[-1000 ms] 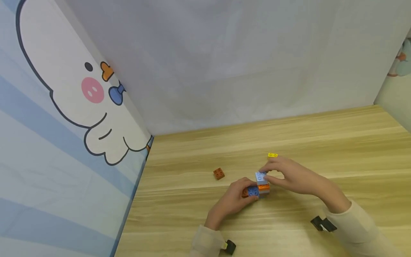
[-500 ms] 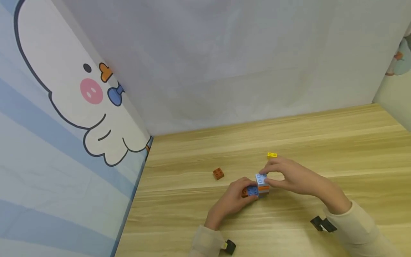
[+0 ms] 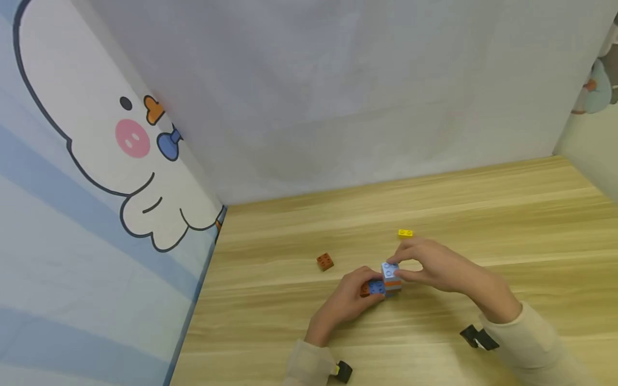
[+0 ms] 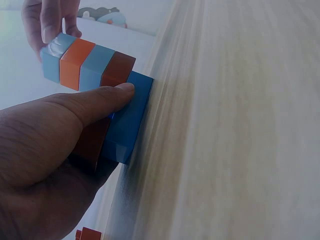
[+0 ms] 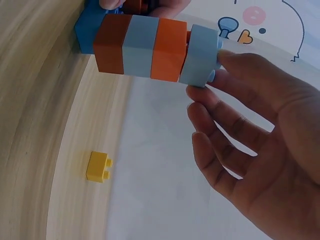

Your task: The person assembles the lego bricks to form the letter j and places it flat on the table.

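Note:
My left hand [image 3: 346,296] grips a dark blue base brick [image 4: 132,110] on the table, with a brown brick [image 4: 94,140] on it partly hidden by the fingers. At the base's right end stands a tower of single bricks: brown [image 5: 110,44], light grey-blue [image 5: 140,46], then orange [image 5: 169,50]. On its top sits a light blue brick [image 3: 390,269], pinched by my right hand [image 3: 436,264] between thumb and fingers. In the right wrist view a thin, uneven gap shows between this brick and the orange one, so it lies slightly tilted.
A loose brown brick [image 3: 325,261] lies on the wooden table [image 3: 270,230] beyond my left hand. Behind my right hand is a small yellow brick [image 3: 405,233]. A grey-white cloth wall [image 3: 376,107] rises at the back, and a cartoon-printed panel [image 3: 92,177] borders the left.
My right hand has brought the light blue brick down onto the orange brick, which now shows less of its top. The left hand keeps its grip on the base. The head view has shifted slightly.

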Demonstrator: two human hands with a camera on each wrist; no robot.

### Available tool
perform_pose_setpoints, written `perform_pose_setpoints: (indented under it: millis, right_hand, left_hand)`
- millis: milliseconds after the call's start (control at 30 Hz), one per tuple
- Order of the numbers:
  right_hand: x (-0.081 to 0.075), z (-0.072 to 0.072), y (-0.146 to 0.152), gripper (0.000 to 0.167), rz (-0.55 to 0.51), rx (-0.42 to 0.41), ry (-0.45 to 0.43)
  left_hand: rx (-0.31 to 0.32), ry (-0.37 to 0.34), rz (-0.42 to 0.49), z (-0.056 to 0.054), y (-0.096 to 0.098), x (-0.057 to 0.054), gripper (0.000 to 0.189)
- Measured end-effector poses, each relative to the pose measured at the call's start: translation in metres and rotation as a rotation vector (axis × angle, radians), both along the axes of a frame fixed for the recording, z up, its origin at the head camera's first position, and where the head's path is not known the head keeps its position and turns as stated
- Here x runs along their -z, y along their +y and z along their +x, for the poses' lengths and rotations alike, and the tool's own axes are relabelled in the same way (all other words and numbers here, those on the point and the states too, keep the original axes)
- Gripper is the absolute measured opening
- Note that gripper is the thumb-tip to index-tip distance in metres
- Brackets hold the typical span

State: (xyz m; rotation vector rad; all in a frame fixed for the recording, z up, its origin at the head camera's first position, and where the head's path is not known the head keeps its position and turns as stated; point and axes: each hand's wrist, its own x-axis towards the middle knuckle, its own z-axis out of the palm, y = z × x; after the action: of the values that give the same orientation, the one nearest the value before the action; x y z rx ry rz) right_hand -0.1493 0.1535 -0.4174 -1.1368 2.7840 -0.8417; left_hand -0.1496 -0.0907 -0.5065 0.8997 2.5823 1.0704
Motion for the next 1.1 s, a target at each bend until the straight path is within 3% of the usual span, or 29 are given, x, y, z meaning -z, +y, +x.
perform_pose_setpoints:
  millis: [167, 500, 800, 1100]
  right_hand:
    - [0.003, -0.002, -0.005, 0.021, 0.005, 0.009, -0.008]
    - [0.007, -0.003, -0.01, 0.023, 0.014, 0.043, 0.002]
    - [0.009, -0.004, -0.007, 0.02, -0.024, 0.011, 0.025]
    - [0.006, -0.022, 0.001, 0.018, -0.053, -0.062, -0.081]
  left_hand:
    - [-0.017, -0.028, 0.01, 0.0, -0.002, 0.003, 0.038]
    - [-0.026, -0.019, 0.015, -0.001, -0.006, 0.002, 0.038]
    - [-0.012, -0.019, 0.013, -0.002, -0.006, 0.002, 0.039]
    - [0.007, -0.002, -0.01, -0.002, 0.0, 0.002, 0.04]
